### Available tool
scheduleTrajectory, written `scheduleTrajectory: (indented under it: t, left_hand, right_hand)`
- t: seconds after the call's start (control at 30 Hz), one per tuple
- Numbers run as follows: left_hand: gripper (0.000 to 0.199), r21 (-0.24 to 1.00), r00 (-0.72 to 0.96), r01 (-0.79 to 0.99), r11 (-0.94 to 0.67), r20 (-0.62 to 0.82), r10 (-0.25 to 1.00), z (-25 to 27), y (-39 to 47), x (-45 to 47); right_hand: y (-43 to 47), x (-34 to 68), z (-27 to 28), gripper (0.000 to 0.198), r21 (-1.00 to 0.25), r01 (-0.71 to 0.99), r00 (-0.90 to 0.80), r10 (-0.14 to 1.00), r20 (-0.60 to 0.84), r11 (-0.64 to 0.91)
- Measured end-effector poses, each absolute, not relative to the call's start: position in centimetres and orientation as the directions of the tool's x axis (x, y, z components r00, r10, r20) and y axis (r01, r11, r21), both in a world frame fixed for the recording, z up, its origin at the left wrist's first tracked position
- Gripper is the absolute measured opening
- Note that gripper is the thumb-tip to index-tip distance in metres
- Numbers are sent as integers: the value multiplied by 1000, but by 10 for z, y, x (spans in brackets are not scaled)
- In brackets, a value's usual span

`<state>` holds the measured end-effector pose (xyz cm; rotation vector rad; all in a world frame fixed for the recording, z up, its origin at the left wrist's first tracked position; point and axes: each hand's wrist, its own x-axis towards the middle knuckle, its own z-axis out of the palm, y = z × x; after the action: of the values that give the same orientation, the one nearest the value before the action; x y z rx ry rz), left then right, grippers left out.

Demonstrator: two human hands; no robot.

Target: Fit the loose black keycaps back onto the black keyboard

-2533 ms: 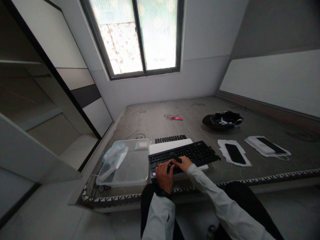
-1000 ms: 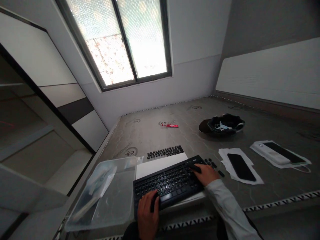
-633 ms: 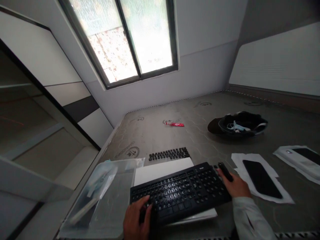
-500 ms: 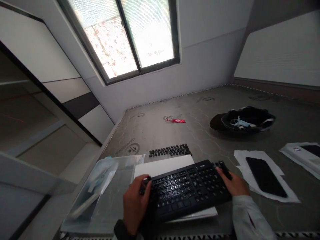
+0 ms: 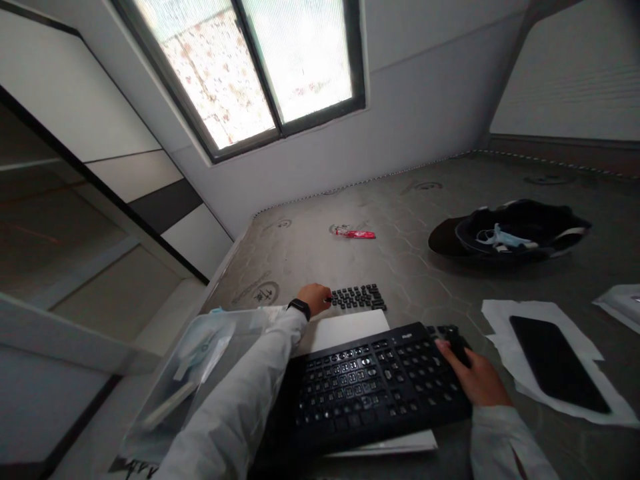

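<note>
A black keyboard (image 5: 350, 393) lies tilted across white sheets, its key field partly stripped to bare sockets. My right hand (image 5: 480, 379) is closed at its right end, with the thumb on top and a dark object (image 5: 457, 347) against the fingers, too dark to name. Beyond the keyboard, loose black keycaps (image 5: 357, 297) stand in rows on the mat. At the left end of those rows, my left hand (image 5: 314, 299) pinches a small black piece that looks like a keycap and covers part of the rows.
A clear plastic box (image 5: 200, 373) with items in it is at the left. White paper (image 5: 350, 325) lies under the keyboard. Farther back are a small red item (image 5: 359, 234) and an upturned cap (image 5: 520, 230) with a mask inside. A black phone (image 5: 557, 363) rests on white sheets at the right.
My left hand has gone from the keyboard's left edge forward to the rows of loose keycaps. My right hand stays at the keyboard's right end. The view has shifted slightly.
</note>
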<state>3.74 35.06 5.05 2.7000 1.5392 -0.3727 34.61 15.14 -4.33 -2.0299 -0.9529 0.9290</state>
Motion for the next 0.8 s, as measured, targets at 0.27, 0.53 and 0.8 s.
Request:
scheduleTrajectory:
  t: [0.27,0.53,0.8]
  left_hand:
    - [28,-200,430,800,-566,-466,773,10,380,58]
    - [30,-249,388,778,-577,-532,753,-4,389,75]
    - [31,-246,379,787,-566,-531,758,-13,391,79]
  right_hand:
    - [152,347,-47,60,-832,319,434,850,-298,-454]
    - [151,345,-39,60,-843,284,428,847,-315,-457]
    - [150,337,-34,57,-874,256,486,837,-253,-413]
